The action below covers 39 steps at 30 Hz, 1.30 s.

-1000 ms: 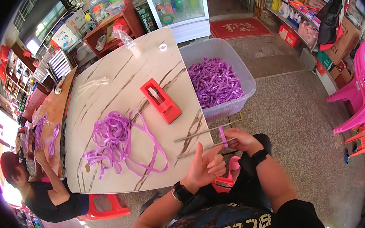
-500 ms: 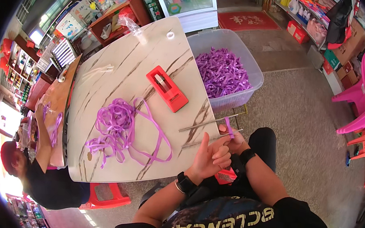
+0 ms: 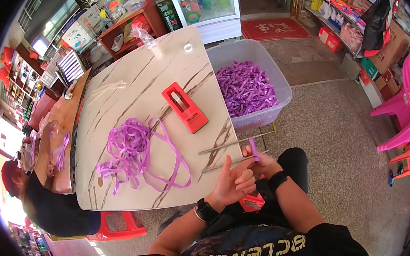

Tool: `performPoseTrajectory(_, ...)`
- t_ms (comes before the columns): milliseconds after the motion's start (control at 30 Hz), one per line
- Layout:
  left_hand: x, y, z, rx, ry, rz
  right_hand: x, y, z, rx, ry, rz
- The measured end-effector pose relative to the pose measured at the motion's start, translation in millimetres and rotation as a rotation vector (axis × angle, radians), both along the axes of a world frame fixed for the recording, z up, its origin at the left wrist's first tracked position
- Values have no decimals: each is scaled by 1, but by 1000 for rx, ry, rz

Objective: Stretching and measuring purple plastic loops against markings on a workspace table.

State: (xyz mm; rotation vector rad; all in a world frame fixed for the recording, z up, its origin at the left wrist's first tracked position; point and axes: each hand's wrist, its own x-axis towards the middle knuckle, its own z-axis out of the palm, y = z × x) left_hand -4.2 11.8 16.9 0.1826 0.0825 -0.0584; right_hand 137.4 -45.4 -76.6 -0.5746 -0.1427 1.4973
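Observation:
Two thin metal rods [image 3: 228,145] reach out past the table's right edge near me, with a short purple ribbon [image 3: 253,149] around them. My right hand [image 3: 263,166] is closed at that ribbon, its fingertips against it and partly hidden. Just left of it, my left hand [image 3: 234,183] has its thumb raised and its fingers curled in; whatever they may hold is hidden. A loose tangle of purple ribbon [image 3: 130,143] lies on the marbled table [image 3: 145,88], one long loop trailing toward me. Beyond it sits a red tape dispenser [image 3: 185,108].
A clear plastic tub [image 3: 285,98] full of cut purple ribbon pieces stands against the table's right side. At the far left, a person [image 3: 57,203] works at a wooden table with purple ribbon. Pink chairs [image 3: 404,106] stand to the right, and a glass-front fridge [image 3: 206,6] stands behind.
The view has tilted a little, so the table and tub appear lower. Both hands stay by the rods in nearly the same pose. The co-worker's arm has shifted slightly.

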Motion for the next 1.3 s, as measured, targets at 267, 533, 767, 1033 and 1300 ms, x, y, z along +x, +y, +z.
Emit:
performPoseTrajectory(267, -2, 1, -1, -23, 19, -3, 22, -28, 62, -466, -715, -140)
performPoseTrajectory(533, 0, 3, -5, -21, -3, -4, 4, -20, 115, -589, -1802, -293)
performPoseTrajectory(767, -1, 0, -4, -22, 5, -2, 42, -22, 76, -282, -1192, -33)
performPoseTrajectory(1033, -1, 1, -1, -20, 14, -10, 43, -16, 28, -250, -415, 174)
performPoseTrajectory(1300, -1, 2, -1, -22, 45, 7, 36, -22, 48, -135, -193, 78)
